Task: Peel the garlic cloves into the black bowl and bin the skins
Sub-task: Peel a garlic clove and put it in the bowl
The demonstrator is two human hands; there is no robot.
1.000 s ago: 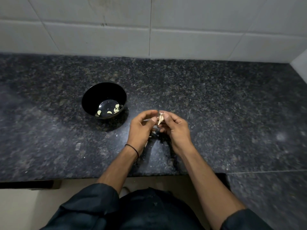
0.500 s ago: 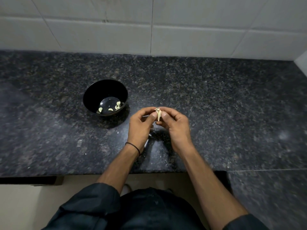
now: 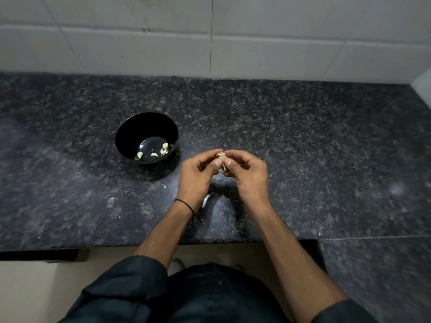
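A small pale garlic piece (image 3: 222,159) with dry skin is pinched between the fingertips of both hands above the dark granite counter. My left hand (image 3: 198,176) holds it from the left with thumb and forefinger. My right hand (image 3: 248,177) pinches it from the right. The black bowl (image 3: 130,134) stands on the counter to the left of my hands, a short gap away. Several peeled cloves (image 3: 152,153) lie in its bottom. No bin is in view.
The speckled granite counter (image 3: 314,148) runs wide on both sides, ending at a white tiled wall (image 3: 210,36) behind and a side wall at the far right. Its front edge is close to my body. Tiny skin flecks (image 3: 218,217) lie beneath my hands.
Both hands have kept pinching the garlic piece and turned it slightly. The view shifted a little, so bowl and hands sit a bit higher in the frame.
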